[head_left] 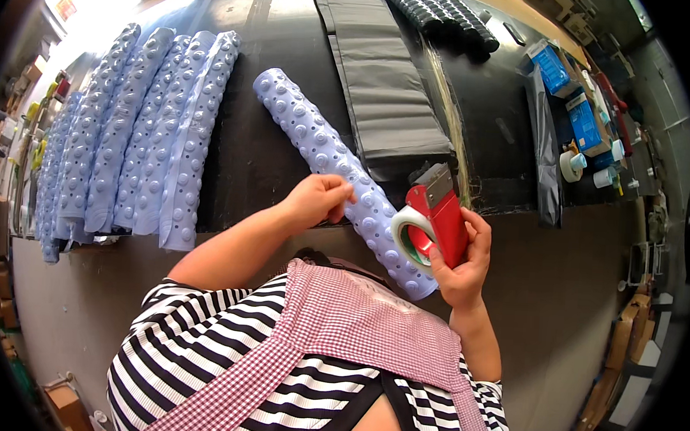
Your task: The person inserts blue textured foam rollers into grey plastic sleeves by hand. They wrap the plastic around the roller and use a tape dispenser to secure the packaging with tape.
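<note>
A rolled-up light blue bath mat (318, 140) with round bumps and small holes lies slanted across the black table, its near end reaching past the edge toward my apron. My left hand (320, 201) is closed, its curled fingers against the left side of this roll; what they hold, if anything, is hidden. Gripped in my right hand (467, 265) is a red tape dispenser (447, 225) with a metal head and a roll of tape (411, 236) on it. The dispenser is tilted just right of the mat's near part.
Several more rolled blue mats (151, 127) lie side by side at the left. A stack of grey plastic bags (387, 85) lies beyond the mat. Black rolls (449, 14) are at the far edge. Blue boxes (588, 123) and tape rolls (572, 165) stand at the right.
</note>
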`<state>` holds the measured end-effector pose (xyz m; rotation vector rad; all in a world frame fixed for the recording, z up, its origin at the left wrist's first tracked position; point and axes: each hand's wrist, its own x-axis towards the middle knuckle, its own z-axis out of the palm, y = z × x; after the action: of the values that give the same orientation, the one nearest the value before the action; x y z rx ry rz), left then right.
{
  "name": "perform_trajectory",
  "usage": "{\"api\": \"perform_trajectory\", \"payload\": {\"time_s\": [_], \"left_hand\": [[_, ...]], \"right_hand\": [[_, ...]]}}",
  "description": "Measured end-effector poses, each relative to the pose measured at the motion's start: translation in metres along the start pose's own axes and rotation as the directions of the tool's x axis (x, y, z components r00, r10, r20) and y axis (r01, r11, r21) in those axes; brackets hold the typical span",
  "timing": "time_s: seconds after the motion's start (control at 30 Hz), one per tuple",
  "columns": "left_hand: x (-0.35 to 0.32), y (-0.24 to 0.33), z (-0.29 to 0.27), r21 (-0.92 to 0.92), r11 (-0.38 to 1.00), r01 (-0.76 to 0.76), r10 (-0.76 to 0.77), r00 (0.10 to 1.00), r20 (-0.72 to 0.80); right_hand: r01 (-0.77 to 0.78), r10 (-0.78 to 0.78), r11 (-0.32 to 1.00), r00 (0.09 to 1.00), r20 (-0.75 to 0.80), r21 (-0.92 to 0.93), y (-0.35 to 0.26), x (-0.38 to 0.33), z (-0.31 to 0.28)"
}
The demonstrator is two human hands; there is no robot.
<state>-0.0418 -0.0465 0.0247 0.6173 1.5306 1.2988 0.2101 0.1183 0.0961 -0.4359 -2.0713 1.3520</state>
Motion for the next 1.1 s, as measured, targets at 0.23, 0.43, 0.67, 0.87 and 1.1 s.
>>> {"api": "perform_trajectory", "payload": {"time_s": [0.23, 0.43, 0.67, 0.87, 1.1], "left_hand": [[0.007, 0.084, 0.003, -0.324, 0.945, -0.05, 0.12, 0.972, 0.201], [0.025, 0.078, 0.005, -0.569, 0.822, 0.023, 0.089, 0.982, 0.169], [0.075, 0.083, -0.049, -0.131, 0.892, -0.432, 0.385, 0.88, -0.279], [0.097, 0.122, -0.069, 0.047, 0.836, -0.546, 0.536, 0.797, -0.279], [0.066, 0.157, 0.092, 0.525, -0.107, -0.844, 0.874, 0.172, 0.454]], "right_hand": [[0.363, -0.364, 0.795, 0.926, 0.097, -0.486, -0.015, 0.027, 0.032], [0.377, -0.344, 0.642, 0.92, 0.188, -0.667, -0.021, 0.029, 0.04], [0.276, -0.222, 0.593, 0.959, 0.175, -0.756, -0.007, 0.017, 0.001], [0.14, -0.106, 0.477, 0.989, 0.101, -0.868, 0.012, 0.009, -0.043], [-0.143, 0.024, 0.362, 0.989, -0.144, -0.921, 0.07, 0.06, -0.069]]}}
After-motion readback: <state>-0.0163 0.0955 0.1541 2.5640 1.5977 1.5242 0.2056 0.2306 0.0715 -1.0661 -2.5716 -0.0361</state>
